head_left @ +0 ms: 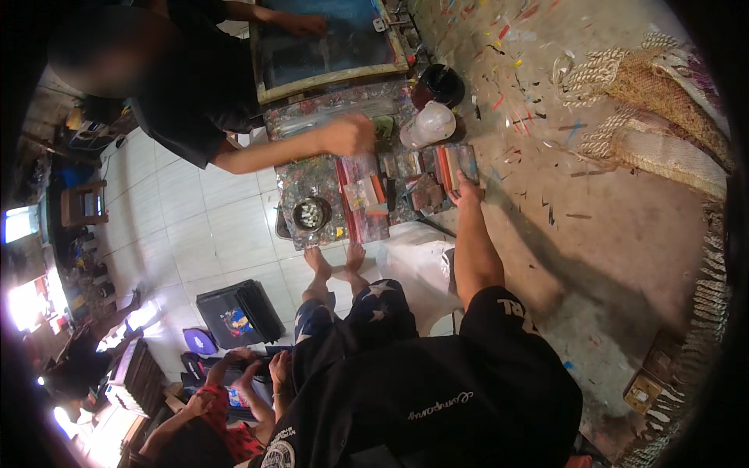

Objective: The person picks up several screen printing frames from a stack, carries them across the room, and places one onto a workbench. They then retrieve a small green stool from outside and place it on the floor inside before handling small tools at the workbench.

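Observation:
My right hand (466, 189) reaches to the right end of the paint-stained bench (300, 183), its fingers closed on the near edge of a screen-printing squeegee (450, 165) with a wooden handle and orange-red strip. Left of it lie more squeegees (363, 195), some stacked, and small stained blocks (425, 193). A whitish plastic bottle (434, 125) is just beyond my right hand. Low beside my left hip is what appears to be my left hand (281, 369); its fingers are too small and dim to read.
A person in black (195, 86) leans over a framed printing screen (331, 47), one hand blurred above the squeegees. A dark pot (438, 84) and a round tin (312, 213) stand on the bench. Dark printed panels (240, 313) lie stacked on tiles near a seated person in red (234, 421).

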`<state>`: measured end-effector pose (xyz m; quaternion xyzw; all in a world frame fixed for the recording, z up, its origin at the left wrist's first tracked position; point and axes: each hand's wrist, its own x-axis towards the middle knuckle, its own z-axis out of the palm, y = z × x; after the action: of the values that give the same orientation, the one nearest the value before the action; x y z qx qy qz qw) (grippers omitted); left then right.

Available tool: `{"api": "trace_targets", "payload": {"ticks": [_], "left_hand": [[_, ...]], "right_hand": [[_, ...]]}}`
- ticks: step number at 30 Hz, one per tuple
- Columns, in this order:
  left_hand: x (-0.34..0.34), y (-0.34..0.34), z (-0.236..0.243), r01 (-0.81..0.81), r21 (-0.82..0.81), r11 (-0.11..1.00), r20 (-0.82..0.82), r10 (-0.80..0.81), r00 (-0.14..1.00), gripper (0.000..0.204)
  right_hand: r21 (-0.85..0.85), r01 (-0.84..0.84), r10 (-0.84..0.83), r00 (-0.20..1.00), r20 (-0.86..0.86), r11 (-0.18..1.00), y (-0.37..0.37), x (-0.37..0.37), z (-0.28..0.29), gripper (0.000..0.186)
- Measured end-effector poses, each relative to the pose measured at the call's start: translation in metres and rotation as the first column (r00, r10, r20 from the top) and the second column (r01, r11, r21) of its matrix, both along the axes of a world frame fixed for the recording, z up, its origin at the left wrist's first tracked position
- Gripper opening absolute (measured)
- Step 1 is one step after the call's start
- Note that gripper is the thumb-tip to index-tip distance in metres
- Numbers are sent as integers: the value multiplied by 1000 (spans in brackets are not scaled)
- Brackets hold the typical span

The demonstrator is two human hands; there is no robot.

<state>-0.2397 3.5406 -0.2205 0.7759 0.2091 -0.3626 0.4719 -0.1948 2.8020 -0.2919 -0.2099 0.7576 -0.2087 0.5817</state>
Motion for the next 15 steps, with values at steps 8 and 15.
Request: {"api": "trace_targets", "payload": {"ticks": [8, 15], "left_hand": [[17, -17, 19, -319, -16, 948, -257, 304, 917, 27], [23, -16, 9, -206, 5, 979, -240, 201, 950, 28]], "right_hand": [[-44, -42, 39, 997, -66, 998, 0, -1, -5, 55], [26, 15, -23, 938, 345, 1000, -14, -36, -13, 21]]}}
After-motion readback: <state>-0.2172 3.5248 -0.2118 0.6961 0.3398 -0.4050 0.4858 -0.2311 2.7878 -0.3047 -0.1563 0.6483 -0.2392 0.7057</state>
